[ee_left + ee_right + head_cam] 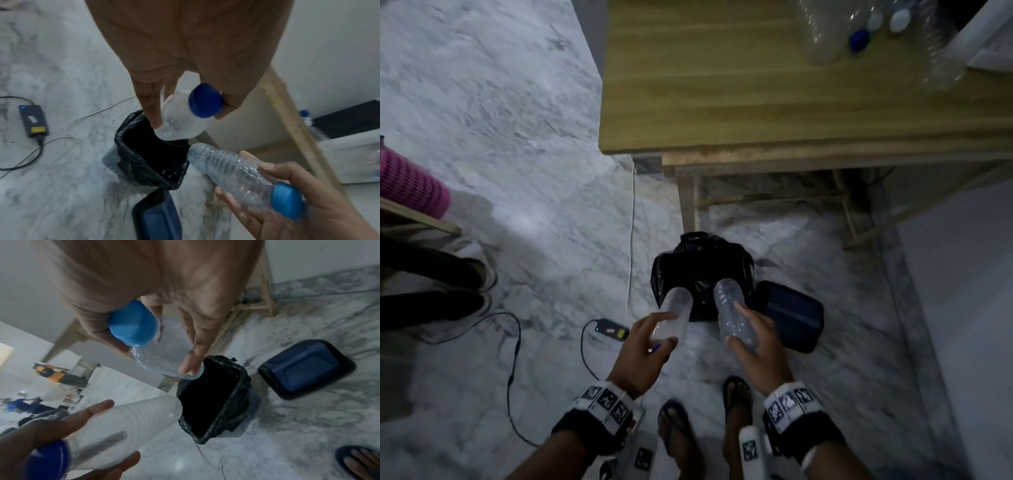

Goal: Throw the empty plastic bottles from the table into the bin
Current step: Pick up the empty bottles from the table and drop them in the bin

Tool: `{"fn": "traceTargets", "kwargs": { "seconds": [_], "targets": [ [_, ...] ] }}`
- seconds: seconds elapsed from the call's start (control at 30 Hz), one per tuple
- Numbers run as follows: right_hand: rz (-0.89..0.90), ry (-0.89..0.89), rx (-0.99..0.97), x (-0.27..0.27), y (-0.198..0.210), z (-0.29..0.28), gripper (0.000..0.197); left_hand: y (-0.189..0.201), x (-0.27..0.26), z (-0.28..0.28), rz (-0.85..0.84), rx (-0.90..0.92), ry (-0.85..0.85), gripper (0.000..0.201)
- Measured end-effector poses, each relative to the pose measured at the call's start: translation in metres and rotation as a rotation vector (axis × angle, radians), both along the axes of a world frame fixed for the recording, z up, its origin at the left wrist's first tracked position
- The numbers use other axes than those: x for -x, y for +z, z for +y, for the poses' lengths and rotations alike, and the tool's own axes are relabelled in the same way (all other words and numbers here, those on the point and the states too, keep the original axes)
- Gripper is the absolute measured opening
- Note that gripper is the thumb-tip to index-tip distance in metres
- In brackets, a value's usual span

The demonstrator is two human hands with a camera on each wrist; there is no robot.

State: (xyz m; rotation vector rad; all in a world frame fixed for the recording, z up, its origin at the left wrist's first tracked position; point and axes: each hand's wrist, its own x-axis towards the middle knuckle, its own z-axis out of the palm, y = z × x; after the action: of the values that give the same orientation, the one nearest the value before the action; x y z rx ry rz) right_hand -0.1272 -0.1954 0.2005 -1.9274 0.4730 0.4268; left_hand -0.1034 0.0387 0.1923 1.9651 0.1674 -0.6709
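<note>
My left hand (669, 327) grips a cloudy plastic bottle (676, 301) with a dark blue cap (205, 100). My right hand (734, 323) grips a clear ribbed bottle (727, 294) with a lighter blue cap (133, 322). Both bottles point base-first down at a small bin (698, 260) lined with a black bag, which stands open on the floor in front of the table leg. In the wrist views the bottle bases (170, 134) (189, 374) hang just above the bin's rim (123, 142) (242, 379).
The bin's dark blue lid (792, 315) lies on the floor to the right. More bottles (822, 34) stand on the wooden table (722, 102). A power adapter (611, 329) and cables lie at left. My sandalled feet (678, 431) are below; another person's legs (431, 274) stand at far left.
</note>
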Motion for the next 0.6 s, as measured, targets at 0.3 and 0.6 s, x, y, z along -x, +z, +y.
{"fn": "traceTargets", "kwargs": {
  "seconds": [0.3, 0.6],
  "targets": [
    [0.255, -0.065, -0.019, -0.077, -0.184, 0.035, 0.062, -0.168, -0.063, -0.028, 0.161, -0.21, 0.076, 0.06],
    [0.352, -0.068, -0.063, -0.107, -0.286, 0.05, 0.091, -0.259, -0.091, -0.027, 0.248, -0.247, 0.104, 0.06]
  ]
}}
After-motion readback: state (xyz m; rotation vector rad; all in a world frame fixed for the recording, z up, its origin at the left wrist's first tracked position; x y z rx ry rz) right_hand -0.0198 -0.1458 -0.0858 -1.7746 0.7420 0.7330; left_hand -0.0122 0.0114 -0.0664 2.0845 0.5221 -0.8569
